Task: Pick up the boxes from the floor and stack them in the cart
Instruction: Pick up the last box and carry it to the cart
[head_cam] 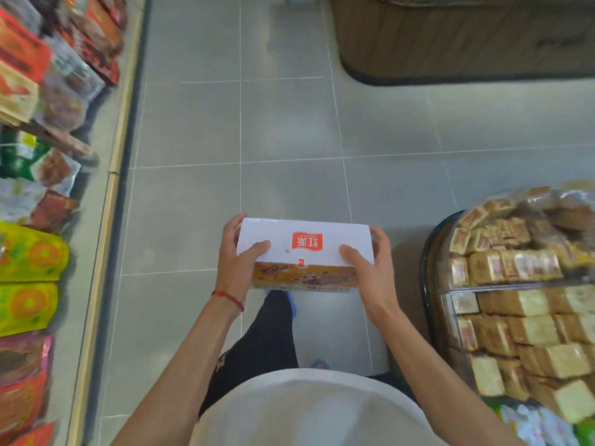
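A white box (306, 241) with a red logo on top and an orange printed front side is held level in front of my body, above the grey tiled floor. My left hand (236, 262) grips its left end, thumb on top. At the box's right end, my right hand (370, 265) holds on in the same way. No cart and no other boxes are in view.
Shelves of bright snack packets (42, 175) line the left side behind a gold floor rail (106, 220). A round display bin of wrapped cakes (515, 291) stands close on the right. A dark wooden counter (467, 37) sits at the far right. The grey tiled floor (289, 123) stretches ahead.
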Available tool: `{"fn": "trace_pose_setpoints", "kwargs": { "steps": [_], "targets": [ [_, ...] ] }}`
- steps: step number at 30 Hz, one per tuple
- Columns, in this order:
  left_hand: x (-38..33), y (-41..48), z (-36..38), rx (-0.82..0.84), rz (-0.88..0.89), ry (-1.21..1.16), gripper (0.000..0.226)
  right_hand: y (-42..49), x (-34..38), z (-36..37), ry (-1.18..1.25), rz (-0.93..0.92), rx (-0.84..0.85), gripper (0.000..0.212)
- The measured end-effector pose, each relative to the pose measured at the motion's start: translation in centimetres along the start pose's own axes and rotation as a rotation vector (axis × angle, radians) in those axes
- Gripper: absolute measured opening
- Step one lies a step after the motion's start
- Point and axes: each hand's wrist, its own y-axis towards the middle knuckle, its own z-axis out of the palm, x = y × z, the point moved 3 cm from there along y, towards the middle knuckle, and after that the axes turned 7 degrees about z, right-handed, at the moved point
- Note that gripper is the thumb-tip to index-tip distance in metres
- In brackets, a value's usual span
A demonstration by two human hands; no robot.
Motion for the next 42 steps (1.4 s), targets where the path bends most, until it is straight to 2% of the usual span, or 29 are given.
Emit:
{"fn": "trace_pose_setpoints", "kwargs": {
  "steps": [14,19,30,37,42],
  "targets": [
    [-9.8,27.5,-2.2,0.026,-0.022,-0.031,0.053,19.6,14.5,14.5,0.018,0.032,-0.023,0.06],
    [-13.1,38.1,-0.6,0.024,-0.036,-0.022,0.052,28.5,20.6,18.4,0.118,0.05,0.006,0.051],
    [-22.3,64.0,5.0,-0.03,-0.006,0.009,0.053,52.4,35.9,25.0,0.06,0.031,0.031,0.052],
    [-27.6,79.3,7.3,-0.082,0.003,-0.027,0.057,65.9,45.2,30.0,0.023,0.037,0.089,0.07],
    [-31.0,92.1,8.2,-0.058,0.039,0.003,0.055,76.7,51.5,35.5,0.027,0.044,0.06,0.076]
  ]
}}
